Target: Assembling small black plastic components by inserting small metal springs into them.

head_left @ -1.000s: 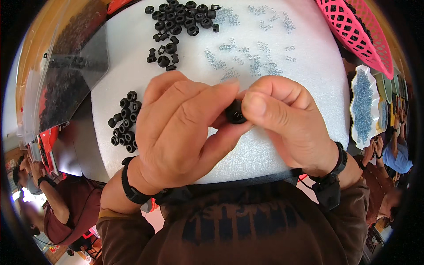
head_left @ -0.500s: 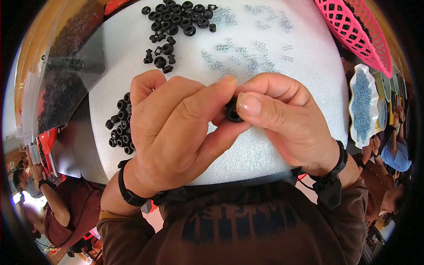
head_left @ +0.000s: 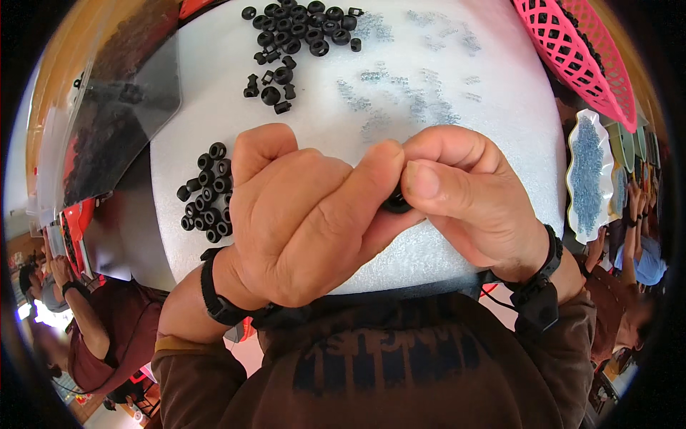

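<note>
Close together over the front half of the white work surface, both my hands are closed at a small round black part, which looks like a cord lock. My left hand grips it between thumb and bent fingers, with its back turned up. My right hand pinches at its right side with thumb and forefinger; anything small between those tips is hidden. Left of my left hand lies a group of round black cord locks with holes. Beyond my hands is a heap of black round and spool-shaped pieces.
Tiny pale coil-like pieces lie scattered on the white padded surface. At right stand a scalloped white tray full of them and a pink lattice basket. A clear plastic sheet covers dark pieces at left. Other people sit at both sides.
Both hands have shifted slightly right with the black part, my left hand more so. The part is more covered by my fingers now. The view has moved a little.
</note>
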### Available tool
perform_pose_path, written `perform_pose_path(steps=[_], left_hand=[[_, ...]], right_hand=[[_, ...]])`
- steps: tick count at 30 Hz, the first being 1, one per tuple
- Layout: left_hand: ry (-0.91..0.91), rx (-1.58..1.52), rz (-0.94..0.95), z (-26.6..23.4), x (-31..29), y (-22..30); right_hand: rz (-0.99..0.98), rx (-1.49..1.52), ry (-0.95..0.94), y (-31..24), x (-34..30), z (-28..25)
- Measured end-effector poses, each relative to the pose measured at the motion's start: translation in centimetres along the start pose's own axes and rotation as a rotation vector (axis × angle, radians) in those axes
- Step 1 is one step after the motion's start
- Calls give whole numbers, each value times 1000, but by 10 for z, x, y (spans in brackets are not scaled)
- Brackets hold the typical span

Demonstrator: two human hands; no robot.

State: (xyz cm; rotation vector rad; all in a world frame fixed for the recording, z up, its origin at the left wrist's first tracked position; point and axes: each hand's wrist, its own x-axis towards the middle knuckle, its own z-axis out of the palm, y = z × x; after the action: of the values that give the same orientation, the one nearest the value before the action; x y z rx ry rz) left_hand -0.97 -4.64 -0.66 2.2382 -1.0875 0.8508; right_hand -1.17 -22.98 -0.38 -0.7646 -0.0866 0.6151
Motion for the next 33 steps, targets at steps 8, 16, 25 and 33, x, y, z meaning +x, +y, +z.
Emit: perform_pose_path(steps=[8,16,25,33], left_hand=[[-58,36,8,-2,7,-5],[-59,-51,-73,3,7,-8],[-115,183,-42,-7,11,-7],[-301,234,2,-10,13,-4]], right_hand=[[10,-111,6,-4,2,3],[-94,-166,-39,-1,5,-1],[-114,-264,-25,1,4,-1],[-20,-451,-16,-3,3,3]])
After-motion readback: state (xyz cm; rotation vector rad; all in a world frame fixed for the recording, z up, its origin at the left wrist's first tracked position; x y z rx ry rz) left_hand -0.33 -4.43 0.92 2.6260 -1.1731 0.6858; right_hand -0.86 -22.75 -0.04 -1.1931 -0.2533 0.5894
